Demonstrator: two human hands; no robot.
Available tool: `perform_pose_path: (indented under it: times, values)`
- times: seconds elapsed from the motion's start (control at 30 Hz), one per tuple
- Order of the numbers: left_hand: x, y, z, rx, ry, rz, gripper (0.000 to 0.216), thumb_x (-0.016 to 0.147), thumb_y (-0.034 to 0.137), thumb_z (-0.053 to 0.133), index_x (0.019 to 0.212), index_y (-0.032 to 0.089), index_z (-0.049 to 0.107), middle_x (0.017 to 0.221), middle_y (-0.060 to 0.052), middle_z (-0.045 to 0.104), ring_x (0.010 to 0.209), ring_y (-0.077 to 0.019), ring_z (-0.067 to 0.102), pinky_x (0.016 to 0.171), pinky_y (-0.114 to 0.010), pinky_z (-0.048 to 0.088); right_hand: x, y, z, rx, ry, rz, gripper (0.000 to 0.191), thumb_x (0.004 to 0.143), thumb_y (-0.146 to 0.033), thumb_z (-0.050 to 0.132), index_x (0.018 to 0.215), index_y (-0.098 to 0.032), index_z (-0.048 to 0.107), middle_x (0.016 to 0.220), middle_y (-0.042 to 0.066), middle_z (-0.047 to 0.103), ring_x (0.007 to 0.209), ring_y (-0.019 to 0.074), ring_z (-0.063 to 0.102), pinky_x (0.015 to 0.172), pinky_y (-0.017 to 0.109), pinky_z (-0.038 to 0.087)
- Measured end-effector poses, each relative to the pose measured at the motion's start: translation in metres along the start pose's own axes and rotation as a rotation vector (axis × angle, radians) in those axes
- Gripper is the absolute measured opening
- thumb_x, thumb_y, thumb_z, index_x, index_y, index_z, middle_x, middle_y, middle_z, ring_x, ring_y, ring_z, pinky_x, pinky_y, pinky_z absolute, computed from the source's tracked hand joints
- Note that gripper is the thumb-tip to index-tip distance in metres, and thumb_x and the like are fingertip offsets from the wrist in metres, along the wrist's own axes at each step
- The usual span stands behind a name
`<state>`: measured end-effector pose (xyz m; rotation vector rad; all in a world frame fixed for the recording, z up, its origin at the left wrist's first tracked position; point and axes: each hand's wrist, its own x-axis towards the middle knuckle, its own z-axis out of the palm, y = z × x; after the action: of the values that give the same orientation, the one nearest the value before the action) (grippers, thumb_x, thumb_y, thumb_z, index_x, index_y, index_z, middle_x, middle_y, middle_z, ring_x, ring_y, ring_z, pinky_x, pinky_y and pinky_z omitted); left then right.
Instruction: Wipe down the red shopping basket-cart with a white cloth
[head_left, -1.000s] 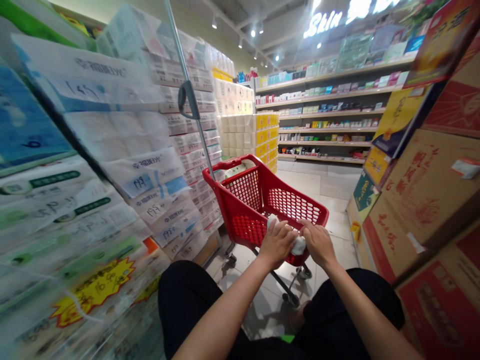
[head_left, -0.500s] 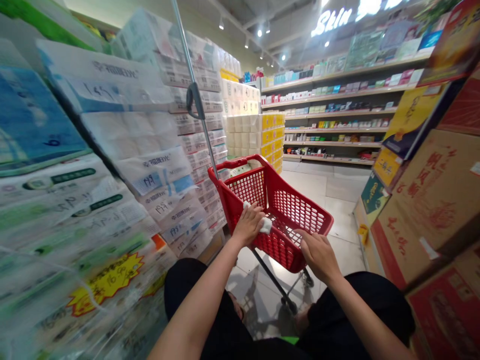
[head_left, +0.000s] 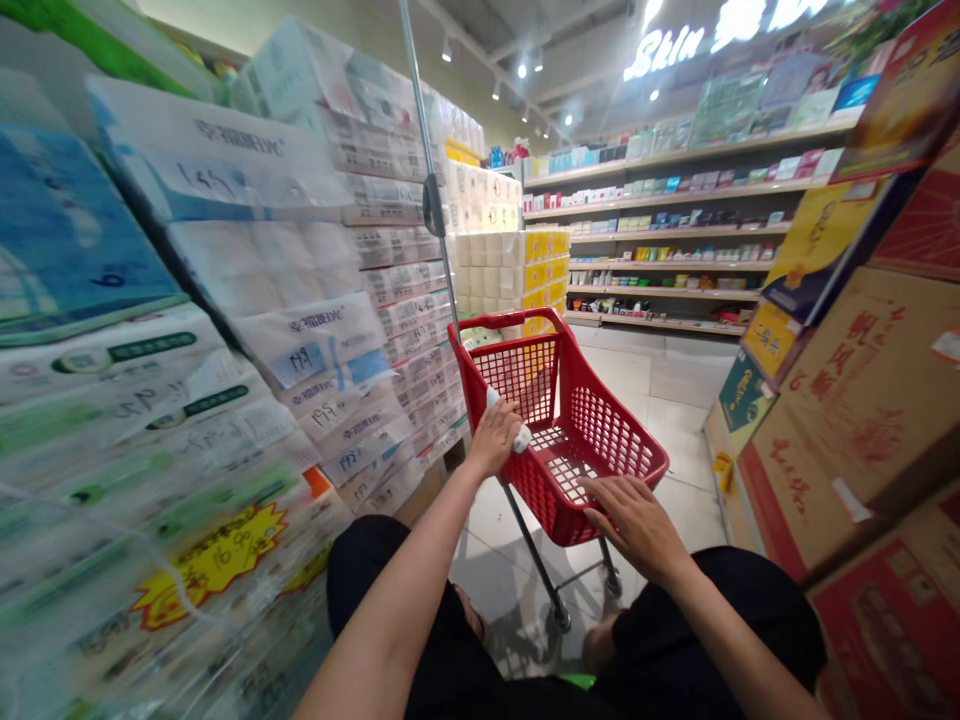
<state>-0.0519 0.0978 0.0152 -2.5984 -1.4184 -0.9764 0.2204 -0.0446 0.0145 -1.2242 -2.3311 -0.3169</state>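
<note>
A: Where is the red cart (head_left: 564, 395)?

B: It stands on the tiled floor (head_left: 495, 545), just ahead of the person's knees, between stacked paper packs (head_left: 322, 330) and cartons (head_left: 855, 380). The white cloth (head_left: 523, 438) lies over its near left rim.

A: And the hands?

B: The left hand (head_left: 495, 438) holds the cloth against that rim, fingers curled over the edge. The right hand (head_left: 637, 525) has its fingers extended and slightly spread above the near end; whether they touch the plastic cannot be told.

A: How would the cart handle?

B: Probably light for its bulk: the walls are perforated and look like stiff moulded plastic. With wheels (head_left: 561, 615) beneath, it would likely roll under a sideways push, so one hand should steady it. The solid rim seems the best hold, or the handle bar (head_left: 491, 322) at the far end; the mesh offers less for a full grip.

A: The cloth?

B: Soft and limp, by its look, and hard to damage. It is best kept flat beneath the palm and fingers, since a loose edge could slip off the smooth rim.
</note>
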Motion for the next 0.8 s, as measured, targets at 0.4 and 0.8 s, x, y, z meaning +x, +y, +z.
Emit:
perform_pose_path:
  times: [0.4,0.8]
  values:
    - [-0.010,0.028,0.014,-0.071,-0.048,-0.052,0.037,0.101,0.032,0.020,0.122,0.027,0.051,0.154,0.004,0.028,0.147,-0.0183,0.010,0.121,-0.046,0.015,-0.014,0.047,0.021,-0.149,0.123,0.214,0.029,0.095,-0.047,0.043,0.101,-0.026,0.062,0.098,0.004,0.063,0.107,0.0234,0.048,0.109,0.047,0.023]
    - [-0.082,0.083,-0.010,0.067,0.035,0.066,0.025,0.100,0.027,0.033,0.114,0.025,0.054,0.130,-0.002,0.052,0.144,-0.0201,0.020,0.121,-0.047,0.021,0.005,-0.014,0.025,-0.183,0.103,0.266,0.036,0.095,-0.047,0.038,0.113,-0.023,0.059,0.097,0.008,0.057,0.098,0.0248,0.045,0.098,0.044,0.030]
